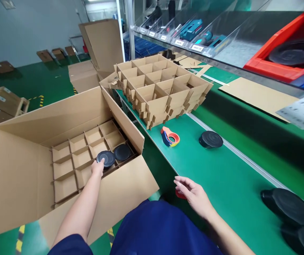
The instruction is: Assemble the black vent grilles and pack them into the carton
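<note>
Our left hand [97,168] gripping round black plastic disc [106,158] beside second disc [122,152] in brown cardboard divider [82,159]; our right hand [193,194] open, empty, over green conveyor [229,170].

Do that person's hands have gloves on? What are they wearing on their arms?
No gloves! The left hand and the right hand are both bare, and I can't see any rings or watches. The left arm comes out of a dark navy sleeve, and the top is the same dark blue.
</note>
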Tool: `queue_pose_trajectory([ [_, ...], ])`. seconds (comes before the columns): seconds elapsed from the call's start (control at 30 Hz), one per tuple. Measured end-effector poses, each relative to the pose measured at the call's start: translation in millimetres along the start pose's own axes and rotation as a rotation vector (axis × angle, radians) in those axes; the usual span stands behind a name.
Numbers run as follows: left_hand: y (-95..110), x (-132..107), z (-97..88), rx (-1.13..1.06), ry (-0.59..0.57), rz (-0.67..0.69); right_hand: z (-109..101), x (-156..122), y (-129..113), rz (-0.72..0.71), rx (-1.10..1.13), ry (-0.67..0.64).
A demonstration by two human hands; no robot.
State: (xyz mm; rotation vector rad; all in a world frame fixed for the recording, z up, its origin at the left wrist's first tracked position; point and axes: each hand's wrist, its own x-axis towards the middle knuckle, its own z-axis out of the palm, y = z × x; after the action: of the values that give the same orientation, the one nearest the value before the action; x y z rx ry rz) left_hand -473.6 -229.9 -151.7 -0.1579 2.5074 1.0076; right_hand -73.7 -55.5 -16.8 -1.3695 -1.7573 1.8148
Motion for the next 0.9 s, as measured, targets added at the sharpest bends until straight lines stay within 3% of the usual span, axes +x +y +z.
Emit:
queue_pose_trajectory([
  [0.23, -19.1, 26.8, 10.5, 0.309, 0.035, -0.015, -12.7, -3.8, 13.4, 0.028, 0.009, 0.069],
  [0.37, -21.0, 18.3, 15.4, 0.426, 0.063, 0.054, -21.0, -6.9, 19.5, 0.043, -0.003, 0.089],
  [0.5, -9.3, 0.3, 28.9, 0.513, 0.116, 0.245, -29.7, -10.2, 23.7, 0.037, -0.043, 0.136],
  [0.63, 0.3, -8.1, 41.1, 0.590, 0.033, 0.447, -38.6, -14.6, 27.0, 0.043, -0.051, 0.179],
  [0.9, -0.8, -1.1, 47.7, 0.692, -0.064, 0.452, -50.0, -28.4, 28.8, 0.067, -0.031, 0.241],
])
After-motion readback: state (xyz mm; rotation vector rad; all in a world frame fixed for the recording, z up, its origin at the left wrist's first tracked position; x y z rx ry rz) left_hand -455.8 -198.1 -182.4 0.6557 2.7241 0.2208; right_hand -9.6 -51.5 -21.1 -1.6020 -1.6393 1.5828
